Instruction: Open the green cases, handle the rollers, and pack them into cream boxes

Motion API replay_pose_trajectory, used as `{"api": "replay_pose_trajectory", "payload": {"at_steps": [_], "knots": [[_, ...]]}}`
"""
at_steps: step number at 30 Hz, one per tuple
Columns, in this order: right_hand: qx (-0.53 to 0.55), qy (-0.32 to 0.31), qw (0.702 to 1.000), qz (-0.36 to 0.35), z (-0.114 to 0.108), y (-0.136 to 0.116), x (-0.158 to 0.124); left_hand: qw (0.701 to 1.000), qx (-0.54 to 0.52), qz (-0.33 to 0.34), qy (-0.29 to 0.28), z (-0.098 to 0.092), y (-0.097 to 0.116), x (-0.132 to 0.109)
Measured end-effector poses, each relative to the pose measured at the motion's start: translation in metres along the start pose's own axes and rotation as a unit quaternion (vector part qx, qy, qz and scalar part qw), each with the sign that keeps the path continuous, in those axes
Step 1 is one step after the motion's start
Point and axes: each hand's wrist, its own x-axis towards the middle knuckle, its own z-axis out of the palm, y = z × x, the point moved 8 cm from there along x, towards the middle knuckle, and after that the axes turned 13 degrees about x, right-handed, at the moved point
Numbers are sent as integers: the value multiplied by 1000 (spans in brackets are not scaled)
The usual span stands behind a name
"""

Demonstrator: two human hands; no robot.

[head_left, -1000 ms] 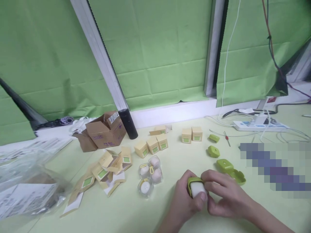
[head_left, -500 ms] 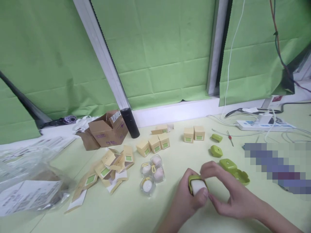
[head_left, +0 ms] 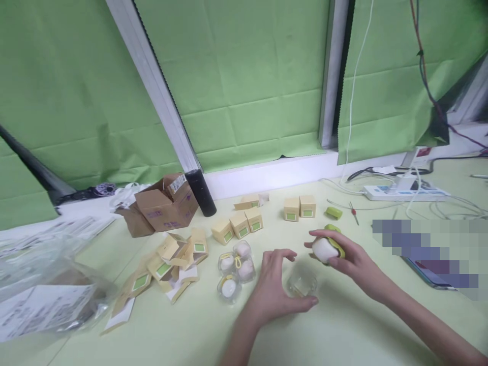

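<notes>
My right hand (head_left: 348, 259) grips a smooth white rounded piece (head_left: 325, 250) with a green soft cover (head_left: 338, 245) against its back, held just above the table. To its left, my left hand (head_left: 272, 284) has thumb and fingers spread around a clear plastic case (head_left: 303, 282) on the table. I cannot tell whether the thumb touches that case. Left of this hand, several clear cases (head_left: 229, 288) with white or pinkish rounded pieces and yellow loops stand clustered. A green piece (head_left: 333, 212) lies beyond my right hand, with another partly hidden behind the fingers.
Small tan boxes (head_left: 240, 225) stand in the middle, two more boxes (head_left: 299, 209) farther right. Opened tan packaging (head_left: 168, 264) lies left. Behind are a brown carton (head_left: 163, 206) and black cylinder (head_left: 201, 193). A power strip (head_left: 404, 193) with cables and a phone (head_left: 430, 274) are right.
My hands have separated. The white piece with its green cover has passed from my left hand to my right. The clear case now shows by my left hand; the opened green cover is out of sight.
</notes>
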Motion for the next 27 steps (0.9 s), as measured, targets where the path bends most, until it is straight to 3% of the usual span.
{"api": "replay_pose_trajectory", "payload": {"at_steps": [2, 4, 10, 17, 21, 24, 26, 27], "knots": [[-42, 5, 999, 29, -3, 5, 1, 997, 38, -36, -52, 10, -10, 0], [-103, -9, 994, 40, 2, 8, 0, 996, 41, -53, -64, 22, -17, 2], [-199, -98, 975, 22, 34, 11, -4, 989, 93, -88, 75, 39, -33, 15], [-249, -178, 951, -43, 55, 8, -12, 982, 173, -29, 74, 49, -32, 17], [-289, -185, 938, -37, 55, 15, -13, 988, 138, -49, 49, 44, -29, 12], [-331, -173, 927, -38, 54, 22, -12, 995, 59, -69, -39, 36, -25, -2], [-350, -171, 920, -40, 54, 26, -12, 993, 31, -71, -85, 17, -22, -12], [-357, -170, 917, -40, 55, 27, -13, 993, 43, -69, -83, 0, -21, -15]]}}
